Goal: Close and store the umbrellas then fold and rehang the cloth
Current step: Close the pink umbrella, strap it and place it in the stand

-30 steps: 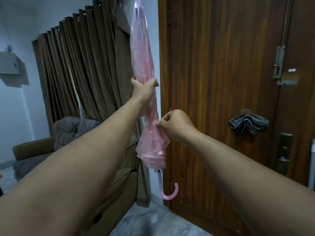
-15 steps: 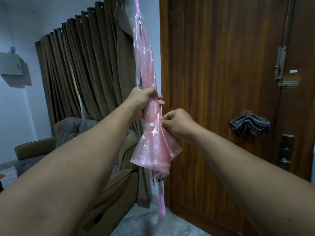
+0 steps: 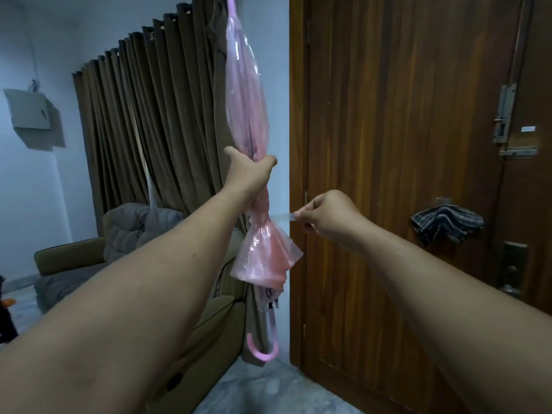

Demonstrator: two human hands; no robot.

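Observation:
A closed pink see-through umbrella (image 3: 243, 94) hangs upright in front of me, tip up, its curved pink handle (image 3: 263, 351) at the bottom. My left hand (image 3: 249, 173) grips the furled canopy around its middle. My right hand (image 3: 327, 215) pinches the end of the clear closing strap (image 3: 282, 217), pulled out sideways to the right from the canopy. A dark checked cloth (image 3: 446, 224) hangs bunched on a hook on the wooden door (image 3: 397, 144), to the right of my right hand.
Brown curtains (image 3: 143, 115) hang behind the umbrella. An olive armchair (image 3: 209, 324) with a grey cushion (image 3: 134, 225) stands at the left. The door carries a latch (image 3: 504, 115) and a lock plate (image 3: 512, 267). A grey box (image 3: 30, 110) is on the left wall.
My right hand has drawn the strap out to the right, away from the canopy. My left hand has shifted a little higher on the umbrella, and the handle has swung back into view.

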